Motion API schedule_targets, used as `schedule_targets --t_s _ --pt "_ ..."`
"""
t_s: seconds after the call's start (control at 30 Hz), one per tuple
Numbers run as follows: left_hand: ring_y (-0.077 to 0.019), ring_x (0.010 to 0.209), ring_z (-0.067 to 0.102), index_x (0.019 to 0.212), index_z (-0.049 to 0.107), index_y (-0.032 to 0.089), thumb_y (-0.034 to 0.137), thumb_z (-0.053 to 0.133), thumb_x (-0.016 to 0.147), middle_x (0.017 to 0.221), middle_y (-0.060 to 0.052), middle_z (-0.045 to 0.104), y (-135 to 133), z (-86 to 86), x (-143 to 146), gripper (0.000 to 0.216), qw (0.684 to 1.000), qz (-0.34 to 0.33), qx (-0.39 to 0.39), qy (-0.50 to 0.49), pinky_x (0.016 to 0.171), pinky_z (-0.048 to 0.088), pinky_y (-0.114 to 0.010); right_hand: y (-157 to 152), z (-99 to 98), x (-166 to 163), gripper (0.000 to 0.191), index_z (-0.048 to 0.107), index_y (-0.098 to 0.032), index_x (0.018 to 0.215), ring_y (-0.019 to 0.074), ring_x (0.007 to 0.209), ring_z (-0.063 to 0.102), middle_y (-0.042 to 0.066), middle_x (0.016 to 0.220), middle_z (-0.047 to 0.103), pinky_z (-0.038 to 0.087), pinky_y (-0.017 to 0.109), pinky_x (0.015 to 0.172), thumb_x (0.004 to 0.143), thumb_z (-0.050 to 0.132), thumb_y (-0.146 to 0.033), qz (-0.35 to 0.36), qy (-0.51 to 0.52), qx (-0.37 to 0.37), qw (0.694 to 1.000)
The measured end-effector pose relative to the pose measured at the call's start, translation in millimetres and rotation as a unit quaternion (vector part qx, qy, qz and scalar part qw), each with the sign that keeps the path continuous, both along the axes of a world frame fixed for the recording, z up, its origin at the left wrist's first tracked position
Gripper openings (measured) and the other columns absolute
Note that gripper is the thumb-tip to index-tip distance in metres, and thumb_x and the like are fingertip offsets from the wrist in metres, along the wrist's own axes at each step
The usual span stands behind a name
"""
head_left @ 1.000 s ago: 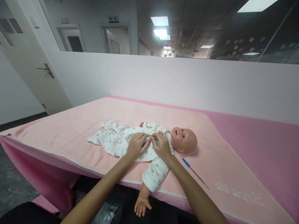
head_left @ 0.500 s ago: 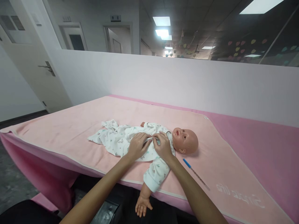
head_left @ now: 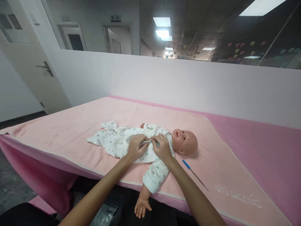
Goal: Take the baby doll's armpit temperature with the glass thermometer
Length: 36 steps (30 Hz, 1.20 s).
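Observation:
A baby doll (head_left: 185,142) lies on its back on a peach blanket (head_left: 77,125), its head toward the right. It wears a white printed baby outfit (head_left: 111,142), whose empty-looking leg ends spread to the left. My left hand (head_left: 137,147) pinches the front edge of the outfit at the doll's chest. Close beside it, my right hand (head_left: 162,147) pinches the same edge, the fingertips of both hands nearly meeting. What exactly lies between the fingertips is partly hidden. One doll arm hangs over the near edge, its sleeve reaching the wrist.
A pen with a blue cap (head_left: 186,164) lies on the blanket right of my right forearm. Pink cloth (head_left: 263,141) covers the table under the blanket. Behind stands a white half wall (head_left: 164,81) with glass above; a door (head_left: 35,62) is at the left.
My fingertips have shifted slightly on the outfit's front edge, and a bit of the folded edge shows between them. The whole view has drifted a little; the doll lies as before.

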<state>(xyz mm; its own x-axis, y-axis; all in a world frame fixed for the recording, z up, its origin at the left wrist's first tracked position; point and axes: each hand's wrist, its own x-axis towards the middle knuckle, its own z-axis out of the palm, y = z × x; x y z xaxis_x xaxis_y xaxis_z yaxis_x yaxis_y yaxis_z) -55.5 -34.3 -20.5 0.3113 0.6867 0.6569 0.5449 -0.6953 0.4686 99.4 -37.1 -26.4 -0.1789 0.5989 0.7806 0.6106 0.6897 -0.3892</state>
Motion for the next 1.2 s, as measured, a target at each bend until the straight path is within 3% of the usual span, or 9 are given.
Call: schedule_targets --t_s 0.13,0.43,0.57,0.77,0.97,1.2 --pt "-0.0176 0.080 0.053 0.084 0.054 0.020 0.028 0.044 0.084 0.083 -0.002 0.059 -3.3 1.3 3.2 0.013 0.999 0.002 0.024 0.027 0.077 0.038 -0.031 0.3 -0.1 0.5 0.017 0.061 -0.020 0.082 0.0176 0.082 0.055 0.002 0.078 0.065 0.041 0.032 0.080 0.079 0.047 -0.011 -0.005 0.004 0.002 1.000" --pt "-0.0173 0.078 0.049 0.079 0.049 0.019 0.028 0.027 0.091 0.084 -0.003 0.054 -1.4 0.5 5.8 0.026 0.996 0.022 0.016 0.089 0.075 0.036 -0.033 -1.2 -0.3 -1.5 0.019 0.061 -0.019 0.081 0.0164 0.078 0.055 0.002 0.076 0.064 0.042 0.031 0.078 0.077 0.045 -0.009 -0.012 -0.001 0.017 1.000" --pt "-0.0169 0.078 0.049 0.085 0.049 0.019 0.030 0.033 0.090 0.083 -0.002 0.054 -2.2 -3.3 5.8 0.019 0.997 0.036 0.018 0.058 0.074 0.037 -0.032 0.0 -2.1 -1.6 0.018 0.060 -0.019 0.080 0.0158 0.076 0.055 0.002 0.075 0.063 0.042 0.029 0.075 0.076 0.046 -0.009 -0.035 0.018 0.019 0.999" --pt "-0.0185 0.092 0.048 0.090 0.053 0.021 0.025 0.041 0.088 0.099 -0.004 0.054 -4.1 -8.3 9.1 0.013 0.991 0.073 0.096 0.060 0.082 0.036 -0.034 -0.1 -3.7 -0.7 0.019 0.060 -0.019 0.083 0.0164 0.077 0.055 0.002 0.076 0.064 0.041 0.030 0.075 0.077 0.045 -0.010 -0.053 0.008 0.016 0.998" --pt "-0.0215 0.094 0.048 0.090 0.055 0.021 0.027 0.047 0.083 0.102 -0.005 0.054 -6.9 -5.0 8.8 0.012 0.988 0.106 0.079 0.078 0.083 0.036 -0.037 -2.1 -3.4 -2.6 0.019 0.059 -0.019 0.082 0.0158 0.075 0.054 0.002 0.075 0.063 0.040 0.029 0.074 0.076 0.044 -0.008 -0.066 -0.009 0.025 0.997" --pt "-0.0212 0.093 0.051 0.094 0.055 0.021 0.030 0.048 0.083 0.096 -0.005 0.057 -10.7 -6.9 -20.5 0.016 0.996 0.060 0.051 0.038 0.083 0.039 -0.035 -4.1 3.0 -5.6 0.023 0.058 -0.018 0.083 0.0176 0.079 0.051 0.004 0.078 0.060 0.038 0.031 0.074 0.074 0.042 -0.005 -0.095 -0.059 0.032 0.993"
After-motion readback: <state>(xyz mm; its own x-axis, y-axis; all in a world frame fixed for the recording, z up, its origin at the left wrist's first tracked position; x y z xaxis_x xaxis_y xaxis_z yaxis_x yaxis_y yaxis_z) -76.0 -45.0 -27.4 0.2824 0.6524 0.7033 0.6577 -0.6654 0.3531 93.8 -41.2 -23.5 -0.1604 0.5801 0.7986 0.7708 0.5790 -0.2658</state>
